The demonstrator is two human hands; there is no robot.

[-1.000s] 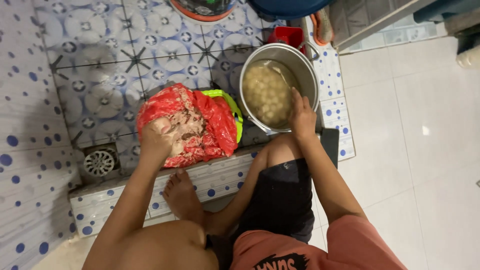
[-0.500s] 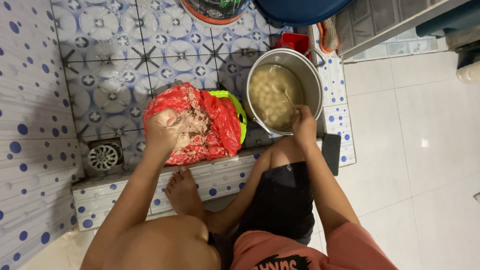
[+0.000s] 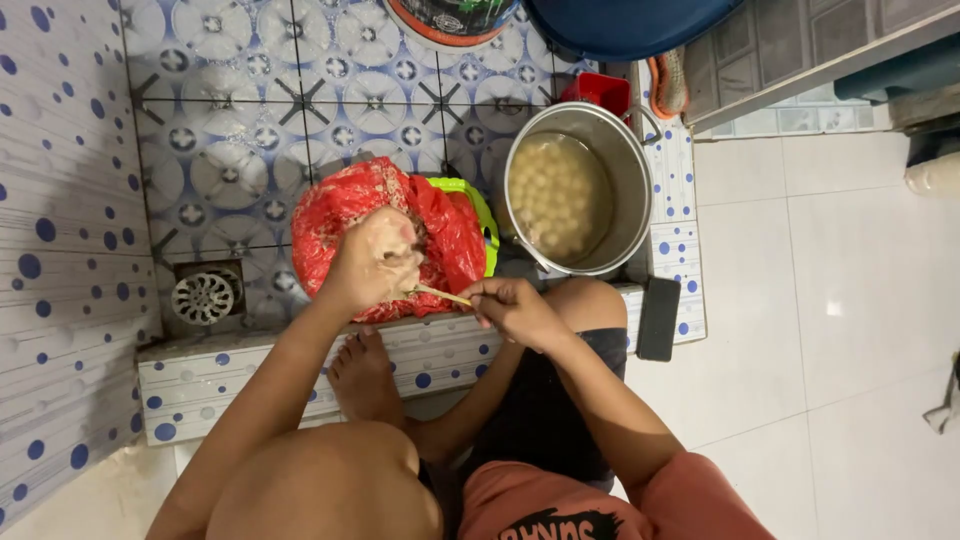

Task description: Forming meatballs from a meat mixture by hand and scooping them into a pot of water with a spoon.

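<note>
A person squats at the tiled ledge [image 3: 250, 370] of a wash area, forming balls from a pale minced mixture held in a red plastic bag [image 3: 345, 215] that lines a green basin [image 3: 485, 215]. The left hand [image 3: 370, 262] is closed around a lump of the mixture above the near edge of the bag, fingers curled together, the mixture bulging at the top of the fist. The right hand [image 3: 510, 310], just to its right and nearer the camera, pinches a thin spoon-like utensil [image 3: 440, 294] whose tip reaches towards the fist; the two hands are close but apart.

To the right of the bag, touching the basin, stands a steel pot [image 3: 625, 170] of cloudy water already crowded with pale round balls [image 3: 560, 195], so a good share of the work looks done. The bag seems to hold plenty of mixture yet, so more shaping appears to remain.

The depth of mixture in the bag cannot be judged, since the hand and bunched plastic cover it. The utensil's bowl is hidden against the fist. A floor drain [image 3: 203, 297] sits left of the bag, a bare foot [image 3: 365, 375] rests on the ledge, and the buckets at the far edge are cut off.
</note>
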